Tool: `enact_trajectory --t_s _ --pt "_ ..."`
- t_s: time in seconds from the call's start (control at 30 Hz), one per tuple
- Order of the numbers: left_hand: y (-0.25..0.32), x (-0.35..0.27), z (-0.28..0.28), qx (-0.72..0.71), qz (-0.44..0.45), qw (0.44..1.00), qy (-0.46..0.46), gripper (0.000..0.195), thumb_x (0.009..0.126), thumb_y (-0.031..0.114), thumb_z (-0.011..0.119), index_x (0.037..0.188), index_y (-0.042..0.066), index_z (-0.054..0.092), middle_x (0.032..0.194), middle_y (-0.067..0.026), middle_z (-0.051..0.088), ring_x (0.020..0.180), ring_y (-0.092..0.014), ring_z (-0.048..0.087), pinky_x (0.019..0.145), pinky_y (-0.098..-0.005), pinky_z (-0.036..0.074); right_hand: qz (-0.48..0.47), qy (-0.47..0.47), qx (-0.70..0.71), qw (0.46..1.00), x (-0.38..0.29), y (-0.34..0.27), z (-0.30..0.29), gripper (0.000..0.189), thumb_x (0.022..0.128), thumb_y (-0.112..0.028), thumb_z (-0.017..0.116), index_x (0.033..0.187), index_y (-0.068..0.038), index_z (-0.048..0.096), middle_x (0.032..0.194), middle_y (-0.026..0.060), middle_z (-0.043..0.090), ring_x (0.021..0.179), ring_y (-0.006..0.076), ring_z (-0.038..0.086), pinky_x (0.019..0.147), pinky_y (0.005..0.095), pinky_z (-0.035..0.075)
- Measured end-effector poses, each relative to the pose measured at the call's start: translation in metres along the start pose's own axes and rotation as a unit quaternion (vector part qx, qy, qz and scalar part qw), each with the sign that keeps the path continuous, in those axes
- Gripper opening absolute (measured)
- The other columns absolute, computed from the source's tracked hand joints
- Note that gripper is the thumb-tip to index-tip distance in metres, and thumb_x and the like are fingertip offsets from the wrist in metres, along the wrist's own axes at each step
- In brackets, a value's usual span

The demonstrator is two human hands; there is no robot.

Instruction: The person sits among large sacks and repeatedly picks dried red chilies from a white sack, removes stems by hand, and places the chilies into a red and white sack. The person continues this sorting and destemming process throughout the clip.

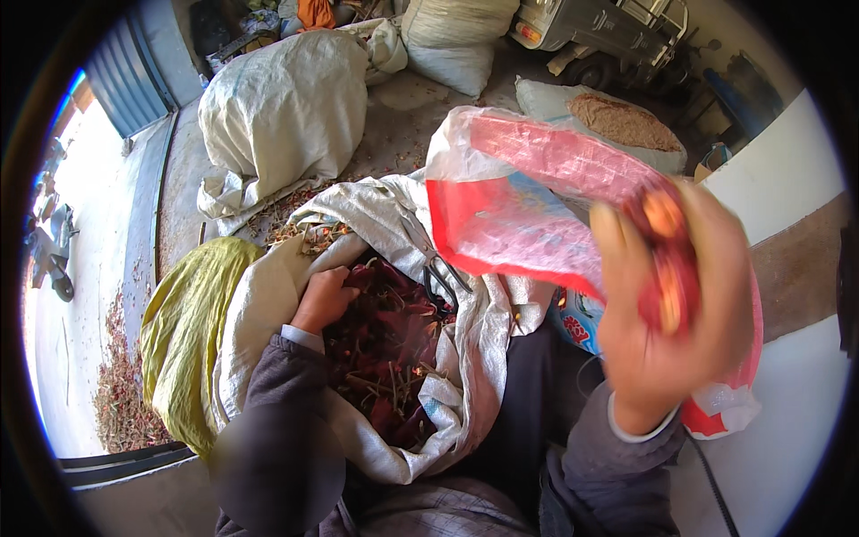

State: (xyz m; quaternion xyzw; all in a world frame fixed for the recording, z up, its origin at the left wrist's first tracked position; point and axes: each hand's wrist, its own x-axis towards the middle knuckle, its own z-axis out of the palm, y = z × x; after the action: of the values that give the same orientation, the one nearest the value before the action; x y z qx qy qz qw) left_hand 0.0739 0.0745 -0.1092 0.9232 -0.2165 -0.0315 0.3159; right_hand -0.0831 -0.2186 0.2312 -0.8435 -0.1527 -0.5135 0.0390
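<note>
A white woven sack (483,349) stands rolled open before me, holding dark red dried chili peppers (396,322) with stems. My left hand (325,299) reaches into its left side, fingers curled at the peppers; whether it grips any is hidden. Blurred by motion, my right hand (664,322) holds red dried peppers (671,268) with orange-brown ends, raised over a red and clear plastic bag (510,228) at the right. Dark-handled scissors or snips (436,268) lie on the sack's far rim, the handles over the peppers.
Yellow woven cloth (194,335) lies left of the sack. Beyond stand a large white sack (282,107), another full sack (460,40) and a sack with brown material (624,124). A cargo tricycle (604,33) is parked behind. Stems and pepper scraps (127,403) litter the floor at left.
</note>
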Motion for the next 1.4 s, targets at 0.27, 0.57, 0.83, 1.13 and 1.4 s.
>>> enact_trajectory --t_s 0.27,0.57,0.83,1.13,1.4 --pt "0.068 -0.015 -0.045 -0.494 -0.168 0.848 -0.093 0.033 0.098 0.013 0.065 0.128 0.001 0.058 0.098 -0.0063 0.072 0.079 -0.013 0.066 0.066 -0.0281 0.053 0.025 -0.069 -0.162 0.984 -0.039 -0.013 -0.016 0.049 0.084 -0.015 0.081 0.126 -0.001 0.063 0.125 0.02 0.066 0.112 0.0386 0.064 0.093 0.0461 0.052" --pt "0.116 -0.047 -0.009 -0.334 0.022 0.94 0.059 0.044 0.09 -0.001 0.067 0.134 0.0 0.059 0.117 -0.0161 0.073 0.11 -0.022 0.071 0.094 -0.0342 0.054 0.326 -0.302 0.376 0.813 -0.156 -0.079 0.15 0.052 0.097 -0.048 0.066 0.107 0.003 0.058 0.099 0.0257 0.07 0.089 0.0432 0.069 0.074 0.0479 0.055" --pt "0.113 -0.035 -0.034 -0.411 -0.188 0.886 -0.108 0.036 0.103 0.029 0.064 0.125 0.001 0.066 0.098 -0.002 0.068 0.085 -0.01 0.064 0.068 -0.0278 0.05 0.374 -0.249 0.44 0.778 -0.209 -0.071 0.201 0.028 0.101 -0.025 0.062 0.111 0.002 0.058 0.103 0.0241 0.071 0.099 0.044 0.068 0.081 0.0467 0.054" --pt "0.108 -0.026 -0.017 -0.416 -0.153 0.896 0.009 0.016 0.099 0.014 0.069 0.105 0.001 0.073 0.089 -0.0001 0.072 0.078 -0.006 0.063 0.067 -0.0241 0.052 0.287 -0.244 0.444 0.813 -0.221 -0.077 0.194 0.027 0.097 -0.024 0.067 0.108 -0.001 0.059 0.098 0.0239 0.067 0.094 0.0455 0.065 0.081 0.0502 0.052" --pt "0.126 -0.032 -0.012 -0.093 0.105 0.968 0.207 0.008 0.087 0.002 0.073 0.094 0.0 0.068 0.09 -0.0147 0.07 0.078 -0.032 0.069 0.071 -0.0361 0.055 0.385 -0.304 0.692 0.53 -0.218 -0.057 0.202 0.044 0.111 -0.041 0.046 0.118 0.0 0.062 0.106 0.0045 0.063 0.1 0.0121 0.056 0.093 0.0297 0.046"
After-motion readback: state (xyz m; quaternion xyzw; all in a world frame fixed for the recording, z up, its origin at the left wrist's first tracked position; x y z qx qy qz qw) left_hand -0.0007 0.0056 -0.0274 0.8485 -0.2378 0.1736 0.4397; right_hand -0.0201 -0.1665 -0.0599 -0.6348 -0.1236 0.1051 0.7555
